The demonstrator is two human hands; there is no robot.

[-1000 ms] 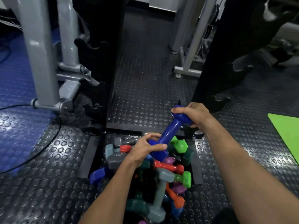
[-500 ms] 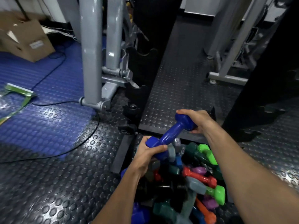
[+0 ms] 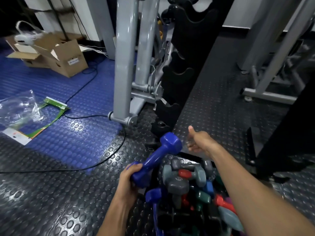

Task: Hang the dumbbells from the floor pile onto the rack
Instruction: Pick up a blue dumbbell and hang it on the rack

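Note:
A blue dumbbell (image 3: 157,155) is held tilted above the floor, its far head pointing up toward the rack. My left hand (image 3: 128,180) grips its near head. My right hand (image 3: 198,142) is just right of the far head, fingers spread and thumb up, touching nothing. The black rack post (image 3: 184,68) with empty notched cradles rises just beyond the dumbbell. A pile of grey, red, green and blue dumbbells (image 3: 187,188) lies on the floor under my right forearm.
A grey machine frame (image 3: 124,65) stands left of the rack. A black cable (image 3: 102,160) runs over the studded floor. A cardboard box (image 3: 64,57) and a plastic bag (image 3: 22,109) lie on the blue mat at left. Another black upright (image 3: 289,133) stands at right.
My right hand has let go of the dumbbell's far head and opened beside it. The left hand alone holds it now. My view has swung left and up.

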